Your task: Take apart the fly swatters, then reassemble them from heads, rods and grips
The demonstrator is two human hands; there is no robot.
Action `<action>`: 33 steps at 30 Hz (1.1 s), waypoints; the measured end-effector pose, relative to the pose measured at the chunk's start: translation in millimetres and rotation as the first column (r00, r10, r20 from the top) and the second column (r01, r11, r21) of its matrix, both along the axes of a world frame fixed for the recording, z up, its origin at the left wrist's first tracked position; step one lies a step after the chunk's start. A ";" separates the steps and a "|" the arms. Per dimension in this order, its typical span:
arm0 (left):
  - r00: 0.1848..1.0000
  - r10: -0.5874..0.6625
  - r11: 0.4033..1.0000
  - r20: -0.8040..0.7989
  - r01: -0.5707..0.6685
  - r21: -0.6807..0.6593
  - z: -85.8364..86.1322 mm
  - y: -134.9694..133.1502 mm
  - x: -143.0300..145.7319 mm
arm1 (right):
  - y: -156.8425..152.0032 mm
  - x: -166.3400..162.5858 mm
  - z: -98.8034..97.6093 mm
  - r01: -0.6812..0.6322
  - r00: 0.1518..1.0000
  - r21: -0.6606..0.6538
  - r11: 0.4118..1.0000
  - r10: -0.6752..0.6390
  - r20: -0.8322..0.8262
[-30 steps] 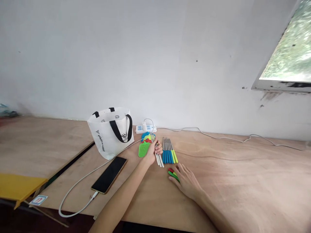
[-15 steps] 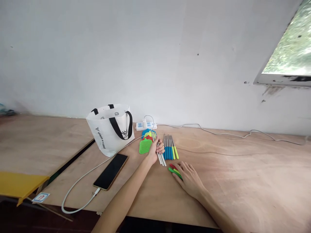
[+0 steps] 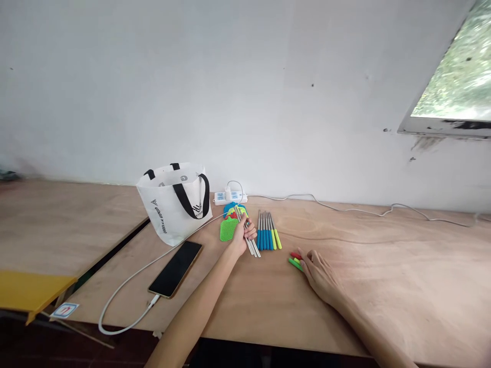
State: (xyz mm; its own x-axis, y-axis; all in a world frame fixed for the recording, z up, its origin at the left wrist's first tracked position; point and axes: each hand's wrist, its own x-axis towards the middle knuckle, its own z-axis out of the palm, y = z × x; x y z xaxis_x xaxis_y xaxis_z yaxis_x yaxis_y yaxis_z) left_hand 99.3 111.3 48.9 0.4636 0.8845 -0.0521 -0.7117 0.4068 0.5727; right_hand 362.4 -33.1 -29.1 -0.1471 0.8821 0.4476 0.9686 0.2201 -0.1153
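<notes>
My left hand is closed round a bundle of thin metal rods lying on the wooden table. Just right of it lies a row of rods with blue and yellow-green handles. My right hand rests flat on the table, fingers stretched, its fingertips on a few loose red and green handle pieces. Beyond my left hand lies a small stack of coloured mesh swatter heads, green on top at the front.
A white tote bag with black handles stands at the left. A black phone lies in front of it on a white charging cable. A power strip sits by the wall, its cord trailing right. A yellow board lies at far left.
My right hand has slid to the right along the table, and the red and green handle pieces moved right with it. My left hand keeps its hold on the metal rods.
</notes>
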 end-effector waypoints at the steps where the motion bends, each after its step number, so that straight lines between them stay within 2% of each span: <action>1: 1.000 0.002 1.000 0.000 -0.002 -0.004 0.7 -0.6 0.7 | 1.2 3.9 -0.3 0.021 1.000 0.008 1.000 -0.021 -0.002; 8: 1.000 0.002 1.000 -0.006 -0.002 -0.015 1.1 -1.8 0.7 | -5.0 -1.2 7.0 -0.052 0.999 -0.031 0.998 0.052 -0.005; 11: 1.000 -0.001 1.000 -0.002 0.001 -0.020 0.4 -1.0 -0.1 | -5.3 -3.9 8.4 -0.048 0.998 -0.050 0.998 0.046 -0.029; 16: 1.000 0.000 1.000 0.012 0.001 -0.028 -1.4 1.1 1.7 | -3.0 -10.7 12.5 -0.025 0.999 -0.080 0.997 0.027 0.026; 20: 1.000 0.000 0.999 0.026 0.001 -0.039 -3.4 3.0 3.5 | -8.3 -36.5 20.7 -0.075 0.992 -0.068 0.995 0.082 0.097; 25: 0.999 0.019 0.999 0.050 -0.016 -0.049 -5.0 3.0 2.7 | -8.9 -87.9 34.7 -0.259 0.954 -0.093 0.961 0.270 0.131; 29: 0.998 0.020 0.998 0.058 -0.016 -0.063 -4.3 2.4 0.3 | 5.4 -110.2 37.2 -0.248 0.963 -0.055 0.967 0.252 0.093; 33: 0.997 0.032 0.997 0.064 -0.027 -0.073 -3.6 3.0 -2.7 | 11.4 -108.2 32.7 -0.212 0.975 -0.031 0.977 0.214 0.061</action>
State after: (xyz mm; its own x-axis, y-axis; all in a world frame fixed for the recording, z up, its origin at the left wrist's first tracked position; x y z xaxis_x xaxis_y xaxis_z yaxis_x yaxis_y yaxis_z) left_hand 96.6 114.3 45.3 0.4422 0.8927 -0.0870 -0.7588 0.4241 0.4944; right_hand 254.2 -21.6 3.5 -0.3602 0.8378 0.4104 0.9053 0.4200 -0.0629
